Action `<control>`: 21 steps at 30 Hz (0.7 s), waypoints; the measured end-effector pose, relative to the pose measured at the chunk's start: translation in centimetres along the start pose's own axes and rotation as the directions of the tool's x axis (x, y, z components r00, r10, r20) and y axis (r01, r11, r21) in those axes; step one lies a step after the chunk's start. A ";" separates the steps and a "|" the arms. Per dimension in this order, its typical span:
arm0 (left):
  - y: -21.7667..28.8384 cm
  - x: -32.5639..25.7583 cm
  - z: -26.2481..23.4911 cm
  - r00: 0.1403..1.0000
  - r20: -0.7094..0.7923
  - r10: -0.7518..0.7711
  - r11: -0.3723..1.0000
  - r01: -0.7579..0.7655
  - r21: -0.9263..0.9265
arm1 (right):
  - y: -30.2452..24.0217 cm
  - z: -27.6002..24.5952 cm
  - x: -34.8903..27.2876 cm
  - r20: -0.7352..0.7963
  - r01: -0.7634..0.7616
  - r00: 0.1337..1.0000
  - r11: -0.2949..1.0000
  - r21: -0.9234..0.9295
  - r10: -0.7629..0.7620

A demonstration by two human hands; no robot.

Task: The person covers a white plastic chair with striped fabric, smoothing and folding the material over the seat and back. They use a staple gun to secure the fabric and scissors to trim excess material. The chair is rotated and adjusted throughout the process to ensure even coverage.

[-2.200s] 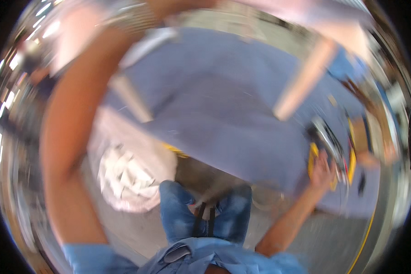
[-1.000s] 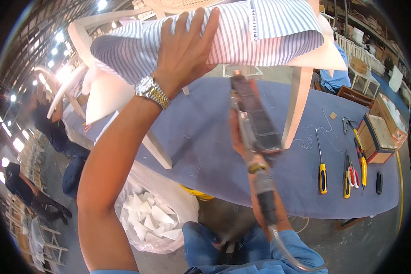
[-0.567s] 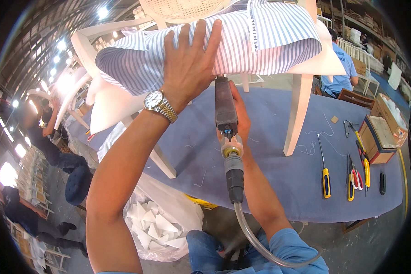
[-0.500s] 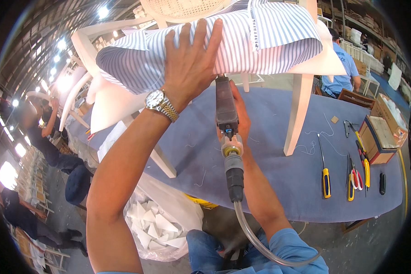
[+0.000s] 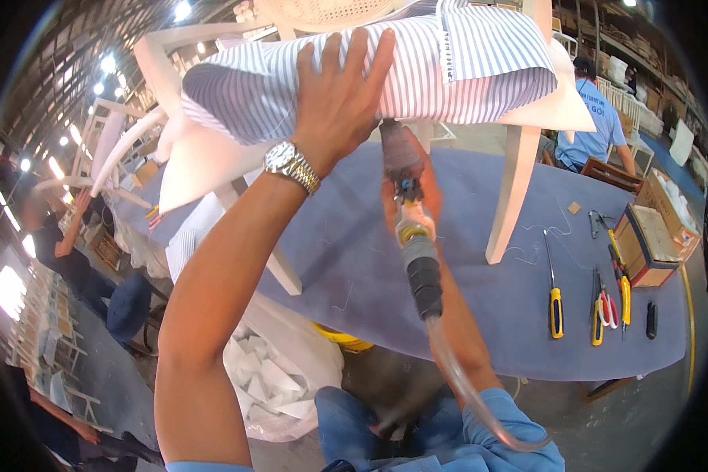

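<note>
In the head view, the striped cloth point(image 5: 417, 75) lies over the near side of the seat of a pale wooden chair point(image 5: 511, 197), which stands at the blue-covered table point(image 5: 354, 259); the left hand point(image 5: 342, 106) is laid on it with four fingers spread, its thumb out of sight, so whether it pinches the edge I cannot tell; the right hand point(image 5: 429, 185) is wrapped round a dark hand tool point(image 5: 403, 161) fed by a clear hose point(image 5: 464, 381), the tool's nose at the seat's near underside, contact unclear; the cloth looks only partly secured at most, since its left and right ends gape in loose folds, leaving pale padding point(image 5: 204, 177) uncovered on both sides; any fastening beneath is hidden; a yellow-handled screwdriver point(image 5: 556, 311) lies to the right; a bag of white scraps point(image 5: 271, 385) sits near left.
</note>
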State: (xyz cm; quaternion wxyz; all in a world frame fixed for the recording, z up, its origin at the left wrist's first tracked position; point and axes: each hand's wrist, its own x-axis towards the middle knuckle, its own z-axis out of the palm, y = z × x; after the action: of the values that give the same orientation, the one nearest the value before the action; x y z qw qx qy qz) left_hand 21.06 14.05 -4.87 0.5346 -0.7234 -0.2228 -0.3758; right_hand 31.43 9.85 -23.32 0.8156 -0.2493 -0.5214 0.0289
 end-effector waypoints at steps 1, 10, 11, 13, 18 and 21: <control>0.1 -0.1 0.1 1.000 0.011 -0.015 0.999 0.016 -0.045 | -0.3 -0.3 -0.7 -0.010 -0.104 0.994 0.979 0.174 0.107; 0.1 -0.1 -1.7 0.997 0.041 -0.063 0.995 0.066 -0.078 | -8.2 -11.2 -14.5 -0.514 -0.449 0.775 0.893 -0.037 0.368; 0.0 -0.1 -1.9 0.996 0.058 -0.063 0.994 0.068 -0.090 | -8.8 -12.4 -15.4 -0.594 -0.525 0.682 0.851 0.008 0.427; -0.1 -0.1 -2.2 0.998 0.032 -0.062 0.989 0.066 -0.136 | -9.1 -14.4 -16.0 -0.658 -0.605 0.566 0.792 0.077 0.497; -0.5 0.0 -2.5 0.997 0.031 -0.075 0.949 0.081 -0.304 | -8.3 -17.8 -15.0 -0.732 -0.674 0.283 0.671 0.307 0.620; -0.4 0.4 -3.2 0.984 0.140 -0.111 0.912 0.157 -0.379 | -7.3 -18.3 -15.0 -0.747 -0.710 0.252 0.642 0.290 0.616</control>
State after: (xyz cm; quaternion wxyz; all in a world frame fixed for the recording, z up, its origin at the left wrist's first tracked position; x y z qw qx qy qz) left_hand 20.07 11.15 -3.90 0.3395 -0.8185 -0.2235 -0.4060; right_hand 38.83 -8.06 -38.73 0.8505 -0.4715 0.0542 0.2266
